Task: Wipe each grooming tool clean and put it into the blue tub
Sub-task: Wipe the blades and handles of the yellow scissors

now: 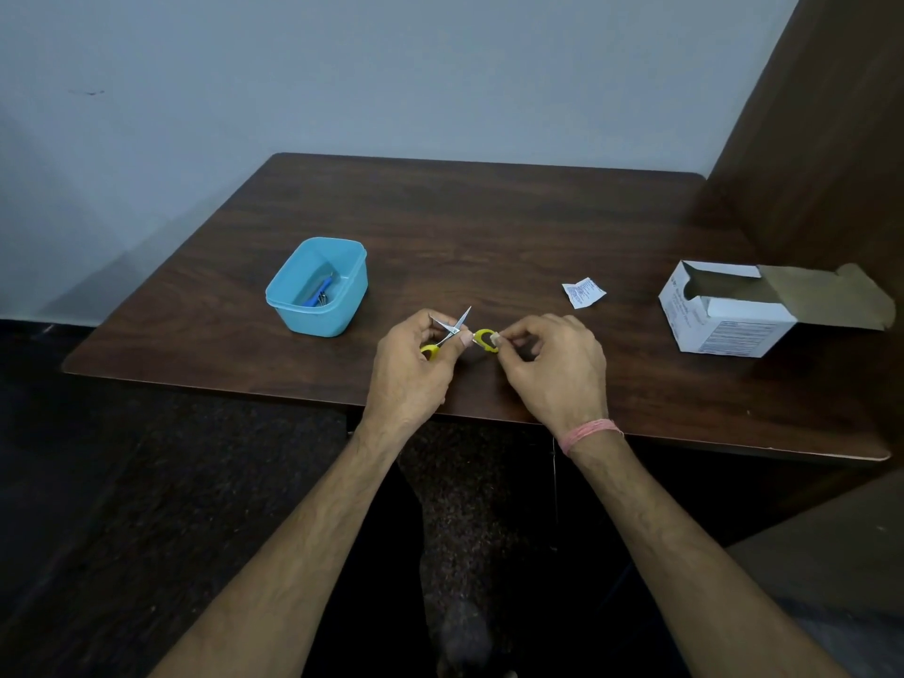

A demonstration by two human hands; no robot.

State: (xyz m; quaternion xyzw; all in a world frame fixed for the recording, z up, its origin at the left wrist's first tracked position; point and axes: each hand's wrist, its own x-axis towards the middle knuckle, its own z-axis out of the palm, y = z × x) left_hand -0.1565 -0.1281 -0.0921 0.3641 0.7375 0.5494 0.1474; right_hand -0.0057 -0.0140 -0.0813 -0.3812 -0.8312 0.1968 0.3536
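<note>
2 hands work on 1 pair of scissors (457,332) above the near middle of the table (489,212). The left hand (411,369) curls round one yellow loop and the pivot, thumb pressed near the screw, while the right hand (548,369) pinches the other yellow loop between thumb and forefinger. The blades stand splayed, tips pointing up and away.

No wipe shows in either hand (something small could be tucked under the right fingers, but I cannot tell). A small white sachet (583,292) lies on the table to the right, and beyond it a white box (724,320) with its flap open.

The tub (318,286) sits to the left of the hands, near but apart, and it already holds at least 1 blue-handled tool (320,291).

My judgement: the wiping step for the scissors is in hand, with the blades spread to expose their inner faces. Next, the blades need closing so no point catches a finger, then a short carry to the left and a release over the tub's open top.
</note>
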